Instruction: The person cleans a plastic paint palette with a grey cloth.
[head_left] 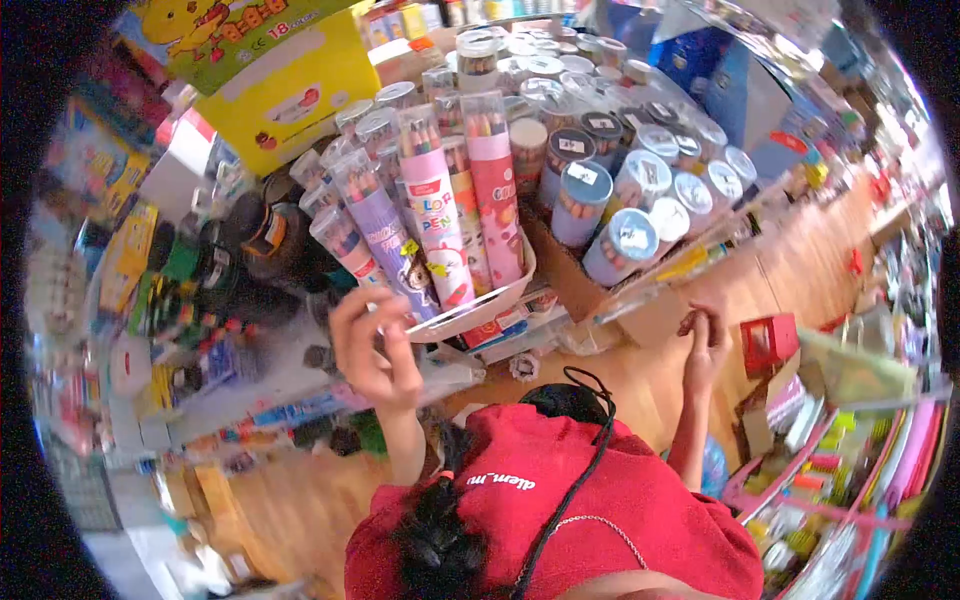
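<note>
Tubes (438, 215) full of colour pencils stand close together in a white tray (470, 320) at the front of the crowded shelf. A purple tube (385, 225) leans to the left, and a red tube (495, 190) is over on the right side. The step in hand seems to be setting these tubes neatly in the tray. The next move seems to call for the left hand to close softly around one tube and make it straight, without bumping the others.

The left hand (375, 345) is up by the tray's front left corner. Its fingers are bent and spread a bit, with a gap by the thumb, and nothing shows in it. Whether a fingertip touches the purple tube or the tray, one cannot tell. The right hand (707, 343) is out to the side, well apart from the tray, above the wood floor (765, 290). Its fingers curl loosely, not pressed together, and it looks empty too. Both arms bend upward, one on each side of the red shirt (600, 470).
</note>
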